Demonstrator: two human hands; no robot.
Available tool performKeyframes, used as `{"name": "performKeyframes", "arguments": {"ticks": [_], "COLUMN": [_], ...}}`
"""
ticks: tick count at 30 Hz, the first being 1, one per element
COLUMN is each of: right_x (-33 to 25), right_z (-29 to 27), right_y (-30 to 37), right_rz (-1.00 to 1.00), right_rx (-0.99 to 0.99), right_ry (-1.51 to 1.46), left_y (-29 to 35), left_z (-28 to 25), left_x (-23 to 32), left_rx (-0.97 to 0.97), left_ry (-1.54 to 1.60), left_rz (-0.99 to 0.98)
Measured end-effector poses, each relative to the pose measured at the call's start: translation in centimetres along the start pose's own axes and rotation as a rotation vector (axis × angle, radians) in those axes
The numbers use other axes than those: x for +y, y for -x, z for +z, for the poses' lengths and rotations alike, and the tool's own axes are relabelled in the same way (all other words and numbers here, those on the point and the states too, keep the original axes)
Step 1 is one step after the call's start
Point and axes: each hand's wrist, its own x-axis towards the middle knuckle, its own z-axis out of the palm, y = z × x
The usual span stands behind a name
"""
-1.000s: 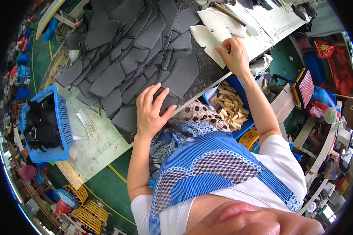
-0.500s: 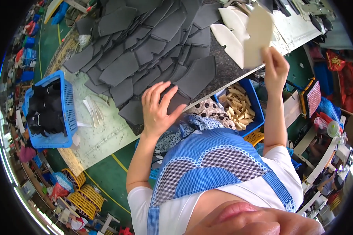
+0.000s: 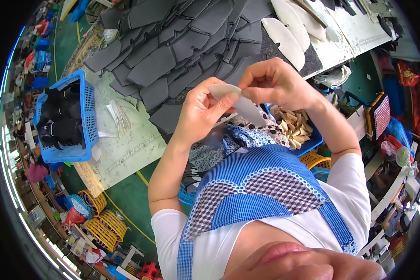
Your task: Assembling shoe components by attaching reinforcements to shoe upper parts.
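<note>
My left hand [image 3: 198,112] grips a thin off-white cut piece [image 3: 248,111] between thumb and fingers, just above the table's near edge. Thumb and fingertips of my right hand [image 3: 282,86] are pinched together at the same piece's edge; exactly what lies between them is hidden. Behind both hands, dark grey foam-like cut pieces [image 3: 149,63] lie in overlapping heaps on the table. Several cream rounded pieces [image 3: 287,42] rest to the right of them.
A blue bin [image 3: 318,142] of small beige scraps [image 3: 294,128] stands below the table edge. At the left, a blue basket [image 3: 91,109] holds black items, beside white strips [image 3: 119,119] on a pale board [image 3: 130,151]. Yellow baskets [image 3: 105,228] sit on the green floor.
My right hand has come from the cream pieces at the right to the middle, bringing a pale piece. My left hand has lifted off the grey pieces and now grips it too.
</note>
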Motion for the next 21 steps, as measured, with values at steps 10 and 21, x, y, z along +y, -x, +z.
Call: {"name": "performKeyframes", "arguments": {"ticks": [10,21], "right_x": [0.2,6.0], "right_z": [1.6,1.8], "right_y": [0.3,3.8], "right_rz": [0.149,0.101], "right_rx": [-0.25,0.491], "right_ry": [-0.272,-0.588], "left_y": [0.9,3.6], "left_z": [0.1,0.6], "left_x": [1.0,1.2], "left_rx": [-0.234,-0.103], "left_ry": [0.104,-1.141], "left_rz": [-0.068,1.215]}}
